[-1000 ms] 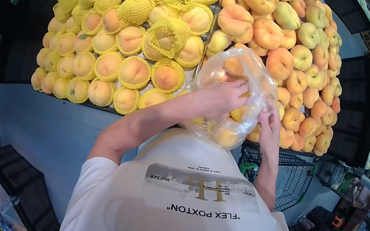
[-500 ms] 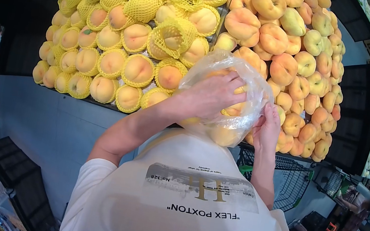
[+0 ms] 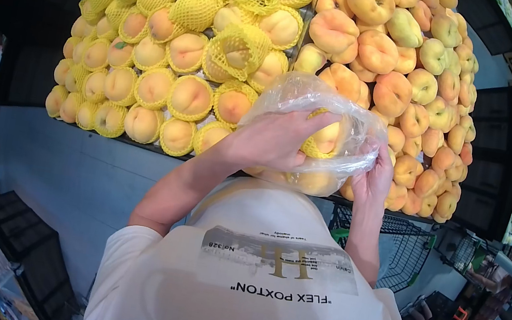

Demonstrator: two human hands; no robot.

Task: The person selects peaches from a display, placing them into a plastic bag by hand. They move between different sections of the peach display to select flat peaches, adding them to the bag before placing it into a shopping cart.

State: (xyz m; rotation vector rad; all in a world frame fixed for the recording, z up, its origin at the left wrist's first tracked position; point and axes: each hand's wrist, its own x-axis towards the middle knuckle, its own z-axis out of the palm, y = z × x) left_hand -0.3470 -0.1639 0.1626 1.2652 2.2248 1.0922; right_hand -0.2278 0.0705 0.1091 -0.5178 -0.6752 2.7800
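A clear plastic bag (image 3: 279, 100) is held in front of my chest, with fruit showing inside it. At the bag's mouth, my left hand (image 3: 273, 137) reaches in from the left. Its fingers and thumb lie around a peach (image 3: 328, 136) that wears a yellow foam net; some fingertips are hidden. On the right side, my right hand (image 3: 376, 172) pinches the gathered rim of the bag. More fruit (image 3: 316, 181) shows blurred through the plastic at the bottom of the bag.
Netted peaches (image 3: 192, 98) fill the left of the display, and bare flat peaches (image 3: 392, 94) are piled on the right, a dark divider between them. Below the stand's right edge is a wire shopping cart (image 3: 393, 245). Black crates (image 3: 35, 245) stand at lower left.
My left hand has shifted down and left, uncovering more of the netted peach. The bag's rim now stretches across below the peach toward my right hand, which has moved slightly right.
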